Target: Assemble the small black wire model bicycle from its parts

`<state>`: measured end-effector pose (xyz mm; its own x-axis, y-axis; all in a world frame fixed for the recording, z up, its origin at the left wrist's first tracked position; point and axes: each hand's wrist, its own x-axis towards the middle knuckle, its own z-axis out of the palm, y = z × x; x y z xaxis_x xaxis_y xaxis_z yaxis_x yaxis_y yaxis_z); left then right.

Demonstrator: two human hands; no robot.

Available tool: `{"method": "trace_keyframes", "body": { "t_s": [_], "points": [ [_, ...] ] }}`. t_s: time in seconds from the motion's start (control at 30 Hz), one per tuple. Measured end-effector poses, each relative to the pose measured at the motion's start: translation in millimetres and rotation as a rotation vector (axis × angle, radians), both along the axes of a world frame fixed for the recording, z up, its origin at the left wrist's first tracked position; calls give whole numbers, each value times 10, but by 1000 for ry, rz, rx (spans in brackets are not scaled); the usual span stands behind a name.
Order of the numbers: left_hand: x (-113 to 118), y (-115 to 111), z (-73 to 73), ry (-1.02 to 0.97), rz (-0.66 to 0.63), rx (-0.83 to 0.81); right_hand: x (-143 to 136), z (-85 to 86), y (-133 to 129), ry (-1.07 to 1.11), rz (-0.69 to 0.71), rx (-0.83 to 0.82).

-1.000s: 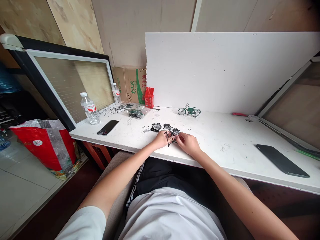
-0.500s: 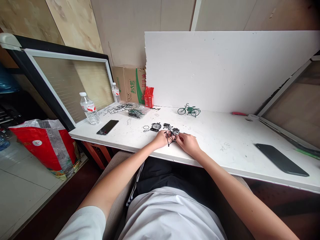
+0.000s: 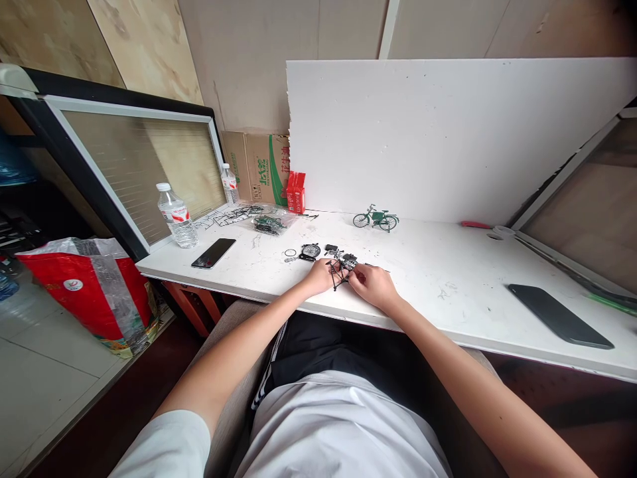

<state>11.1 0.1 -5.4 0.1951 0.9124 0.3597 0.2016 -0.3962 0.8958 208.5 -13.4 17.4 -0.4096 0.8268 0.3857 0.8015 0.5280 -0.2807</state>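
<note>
Between my hands, just above the front part of the white table [image 3: 448,312], is a small black model bicycle frame [image 3: 340,273]. My left hand [image 3: 321,275] is closed on its left side. From the right, the fingertips of my right hand [image 3: 373,285] pinch the frame near a spoked part; what exactly lies under them is hidden. Just behind my hands are a black spoked wheel [image 3: 310,251], a thin black ring [image 3: 290,253] and small black pieces [image 3: 331,249]. Farther back stands a finished-looking green model bicycle [image 3: 376,218].
A clear bag of dark green parts [image 3: 269,224] and black part sprues [image 3: 239,214] lie at the back left. Two water bottles [image 3: 178,219], a phone [image 3: 213,253], a red box [image 3: 296,192] and a cardboard box [image 3: 266,166] are on the left. A dark flat slab [image 3: 560,315] lies right.
Both hands stay almost in place on the bicycle frame. My right fingers have shifted very slightly; the whole view has moved a touch.
</note>
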Motion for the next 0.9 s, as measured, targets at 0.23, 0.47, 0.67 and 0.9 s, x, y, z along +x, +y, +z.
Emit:
{"method": "trace_keyframes", "body": {
  "t_s": [0.23, 0.47, 0.67, 0.9],
  "points": [
    [12, -11, 11, -23, 5, -28, -3, -9, 14, -19, 2, -6],
    [-1, 20, -46, -1, 17, -3, -4, -10, 24, -39, 1, -8],
    [-15, 4, -29, 24, 3, 15, 3, -19, 27, -35, 4, -9],
    [-12, 74, -108, 37, -18, 64, -3, -13, 23, -30, 0, -4]
  ]
}}
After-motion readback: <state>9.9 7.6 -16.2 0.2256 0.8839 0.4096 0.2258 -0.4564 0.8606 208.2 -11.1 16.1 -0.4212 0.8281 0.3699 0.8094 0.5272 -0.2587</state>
